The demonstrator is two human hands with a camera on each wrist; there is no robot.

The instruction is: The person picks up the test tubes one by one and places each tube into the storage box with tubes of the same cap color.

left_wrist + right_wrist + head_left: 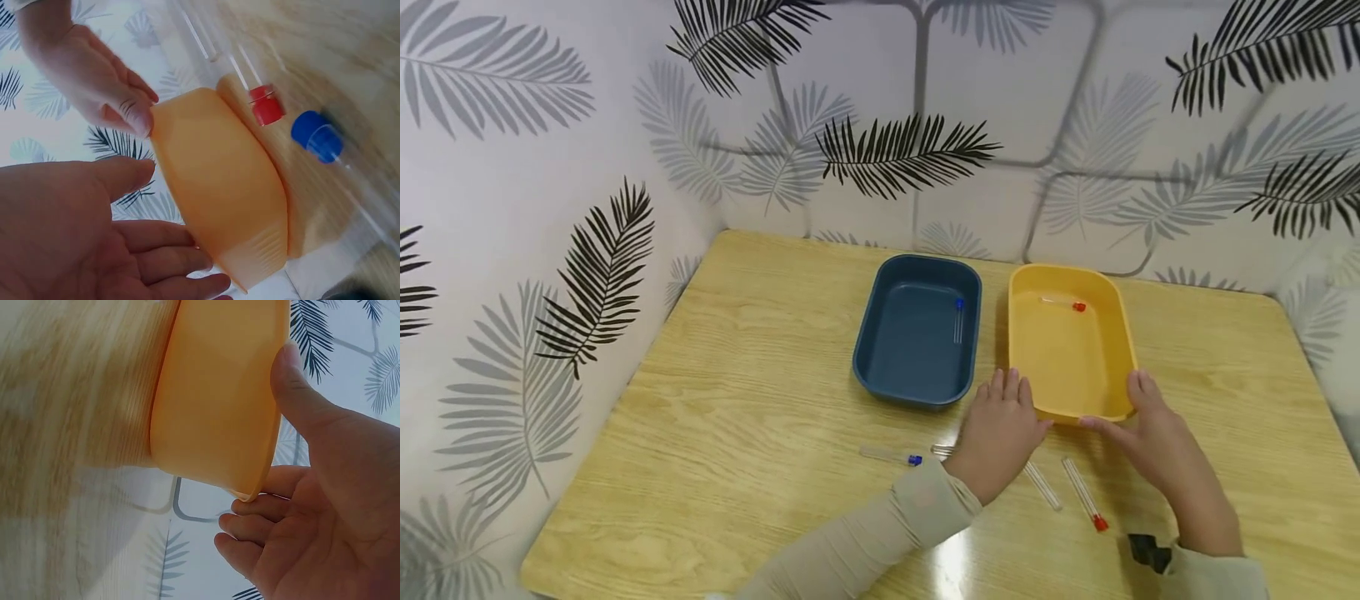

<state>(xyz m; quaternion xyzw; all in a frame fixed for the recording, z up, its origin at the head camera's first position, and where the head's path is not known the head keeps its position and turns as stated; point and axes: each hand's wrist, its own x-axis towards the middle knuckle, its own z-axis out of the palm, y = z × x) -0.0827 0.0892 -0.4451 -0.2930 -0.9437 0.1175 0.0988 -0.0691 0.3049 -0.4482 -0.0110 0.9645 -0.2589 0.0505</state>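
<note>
A yellow tray [1067, 358] stands at the right of the table, with a red-capped test tube [1062, 303] lying inside near its far end. My left hand [1002, 433] touches the tray's near left corner, its fingers straight along the rim. At the near right corner, my right hand [1172, 458] holds the rim, thumb [294, 375] on the near side and fingers round the other side. Between my arms lie another red-capped tube [1084, 493] and a clear tube [1043, 486]. Part of a tube [942, 450] shows from under my left hand.
Left of the yellow tray is a dark blue tray [906, 342] with a blue-capped tube [958, 321] inside. Another blue-capped tube [891, 455] lies on the wooden table [722, 400] in front of it. A patterned wall [865, 100] borders the far edge.
</note>
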